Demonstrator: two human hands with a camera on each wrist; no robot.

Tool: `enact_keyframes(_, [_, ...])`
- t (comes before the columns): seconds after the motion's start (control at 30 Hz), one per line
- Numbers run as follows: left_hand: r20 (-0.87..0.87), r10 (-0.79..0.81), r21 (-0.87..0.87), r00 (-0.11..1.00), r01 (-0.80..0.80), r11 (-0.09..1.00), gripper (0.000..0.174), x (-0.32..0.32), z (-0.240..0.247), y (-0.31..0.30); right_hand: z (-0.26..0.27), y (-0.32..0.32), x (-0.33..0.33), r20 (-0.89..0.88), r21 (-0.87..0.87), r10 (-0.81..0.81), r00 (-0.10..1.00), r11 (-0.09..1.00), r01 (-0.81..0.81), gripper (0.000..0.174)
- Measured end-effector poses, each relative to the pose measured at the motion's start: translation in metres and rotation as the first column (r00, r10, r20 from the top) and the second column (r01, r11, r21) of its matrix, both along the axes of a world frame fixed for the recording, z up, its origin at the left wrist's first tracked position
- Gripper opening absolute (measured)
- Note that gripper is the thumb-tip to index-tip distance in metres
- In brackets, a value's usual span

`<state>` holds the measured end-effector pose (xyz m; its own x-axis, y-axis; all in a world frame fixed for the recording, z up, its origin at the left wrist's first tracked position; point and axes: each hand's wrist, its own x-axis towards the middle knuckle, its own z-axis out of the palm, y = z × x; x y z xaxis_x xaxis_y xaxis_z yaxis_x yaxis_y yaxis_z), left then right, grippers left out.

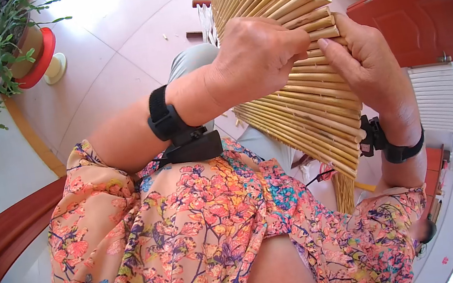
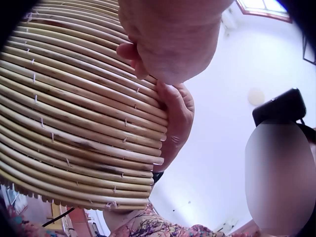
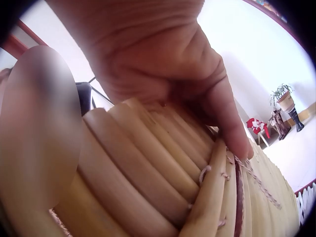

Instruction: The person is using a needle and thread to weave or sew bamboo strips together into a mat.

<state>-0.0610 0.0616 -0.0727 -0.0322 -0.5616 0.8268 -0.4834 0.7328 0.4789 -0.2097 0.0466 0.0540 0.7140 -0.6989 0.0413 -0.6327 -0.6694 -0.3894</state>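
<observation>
A mat of pale yellow stalks (image 1: 303, 106), sewn side by side with thread, fans out before me in the head view. My left hand (image 1: 261, 57) reaches over its upper face, fingers curled in at the stalks close to their cut ends; the fingertips are hidden there. At the right edge my right hand (image 1: 369, 58) grips the mat, its thumb lying on the stalk ends and its fingers behind. Small stitches cross the stalks in the left wrist view. A twisted string (image 3: 261, 185) runs over the other face by a right fingertip (image 3: 242, 145).
A bundle of thin stalks (image 1: 344, 194) hangs below the mat's lower corner. At the left a potted plant (image 1: 20, 52) stands over a red round stand (image 1: 41, 58). Red wooden furniture (image 1: 419, 19) is at the right. Small scraps lie on the tiled floor (image 1: 114, 58).
</observation>
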Motion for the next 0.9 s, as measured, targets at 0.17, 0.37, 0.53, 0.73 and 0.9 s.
enact_keyframes(0.17, [-0.009, -0.031, -0.033, 0.999, 0.031, 0.999, 0.004, 0.011, 0.001, -0.01, -0.006, 0.001, 0.003, 0.048, -0.025, 0.003, 0.999, 1.0, -0.002, 0.014])
enact_keyframes(0.37, [-0.251, 0.047, 0.34, 0.967, 0.042, 0.94, 0.004, 0.038, -0.009, -0.01, -0.006, -0.007, -0.014, 0.069, -0.022, -0.083, 0.994, 0.996, 0.085, 0.018])
enact_keyframes(0.53, [-0.082, -0.268, 0.156, 0.96, 0.278, 0.948, 0.011, 0.032, 0.012, 0.004, -0.006, 0.002, -0.007, 0.216, -0.087, -0.108, 0.97, 0.988, 0.13, 0.034])
enact_keyframes(0.73, [-0.188, -0.375, 0.225, 0.908, 0.411, 0.883, 0.013, 0.028, 0.022, 0.001, 0.012, 0.007, -0.008, -0.235, -0.636, 0.187, 0.954, 0.712, -0.297, 0.042])
enact_keyframes(0.9, [-0.123, -0.376, 0.246, 0.918, 0.395, 0.885, 0.015, 0.025, 0.04, 0.002, 0.008, -0.002, -0.011, -0.193, -0.626, 0.33, 0.924, 0.684, -0.375, 0.018])
